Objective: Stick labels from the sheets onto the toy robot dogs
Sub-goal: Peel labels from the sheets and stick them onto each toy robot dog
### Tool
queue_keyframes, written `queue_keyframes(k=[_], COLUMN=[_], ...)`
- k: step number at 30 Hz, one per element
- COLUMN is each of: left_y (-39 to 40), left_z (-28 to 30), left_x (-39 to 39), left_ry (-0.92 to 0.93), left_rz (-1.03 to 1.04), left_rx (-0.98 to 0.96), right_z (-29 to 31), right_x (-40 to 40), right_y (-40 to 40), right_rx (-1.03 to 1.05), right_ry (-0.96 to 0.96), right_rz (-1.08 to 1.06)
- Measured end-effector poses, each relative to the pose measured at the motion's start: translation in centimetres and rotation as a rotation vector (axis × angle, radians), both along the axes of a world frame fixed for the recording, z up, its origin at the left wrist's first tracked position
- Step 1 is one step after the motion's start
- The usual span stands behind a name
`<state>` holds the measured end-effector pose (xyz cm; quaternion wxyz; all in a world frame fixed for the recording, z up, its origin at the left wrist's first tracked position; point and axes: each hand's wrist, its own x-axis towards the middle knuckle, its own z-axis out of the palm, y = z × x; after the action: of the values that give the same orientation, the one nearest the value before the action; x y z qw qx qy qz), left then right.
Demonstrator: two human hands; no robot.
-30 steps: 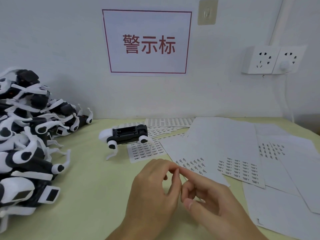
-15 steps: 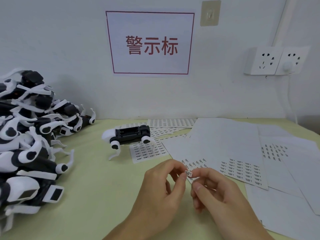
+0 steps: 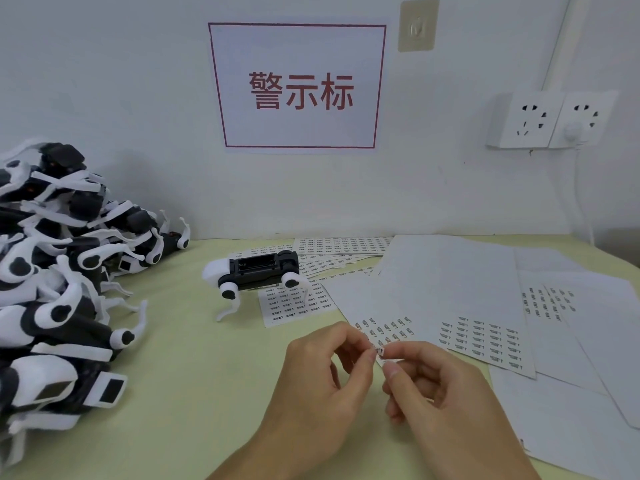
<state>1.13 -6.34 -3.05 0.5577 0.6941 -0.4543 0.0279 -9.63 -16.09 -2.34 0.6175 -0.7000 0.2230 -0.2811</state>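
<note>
Up close, label [image 3: 380, 351] between fingertips [image 3: 372, 355]

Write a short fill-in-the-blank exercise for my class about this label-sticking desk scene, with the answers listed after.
1. Both hands pinch one small ____ between their fingertips.
2. The single toy robot dog stands apart from the pile of dogs, which lies on the ____ side of the table.
3. The wall sign has a ____ border.

Answers: label; left; red

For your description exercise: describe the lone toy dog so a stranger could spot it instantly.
Below the red-framed wall sign, on the table, one toy dog stands apart by the label sheets. Unlike the pile of dogs at left, it is alone.
</note>
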Motion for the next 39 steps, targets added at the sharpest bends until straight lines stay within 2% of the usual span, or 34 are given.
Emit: queue_keyframes(k=[17, 20, 23, 28, 30, 33, 35, 39], left_y=[0.0, -0.1, 0.0, 0.5, 0.9, 1.6, 1.8, 1.8], left_z=[-0.2, -0.3, -0.4, 1.3, 2.1, 2.9, 3.6, 4.4], left_x=[0.1, 0.2, 1.2, 4.6, 6.5, 9.5, 11.3, 13.2], left_ry=[0.036, 0.031, -0.027, -0.364, -0.426, -0.438, -0.406, -0.422], left_rz=[-0.072, 0.005, 0.174, 0.44, 0.543, 0.696, 0.725, 0.683], left_rx=[0.016, 0.026, 0.051, 0.187, 0.33, 0.625, 0.766, 0.861], right_z=[-0.2, -0.3, -0.3, -0.6, -0.7, -0.7, -0.7, -0.6], right_x=[0.0, 0.0, 0.1, 0.4, 0.4, 0.4, 0.3, 0.3], right_y=[-0.9, -1.4, -2.1, -2.4, -2.4, -2.3, -2.2, -2.3], right_rx=[-0.167, -0.231, -0.233, -0.236, -0.26, -0.284, -0.3, -0.306], right_ry=[0.005, 0.014, 0.026, 0.06, 0.068, 0.066, 0.063, 0.072], right_rz=[-0.081, -0.175, -0.209, -0.194, -0.184, -0.164, -0.148, -0.11])
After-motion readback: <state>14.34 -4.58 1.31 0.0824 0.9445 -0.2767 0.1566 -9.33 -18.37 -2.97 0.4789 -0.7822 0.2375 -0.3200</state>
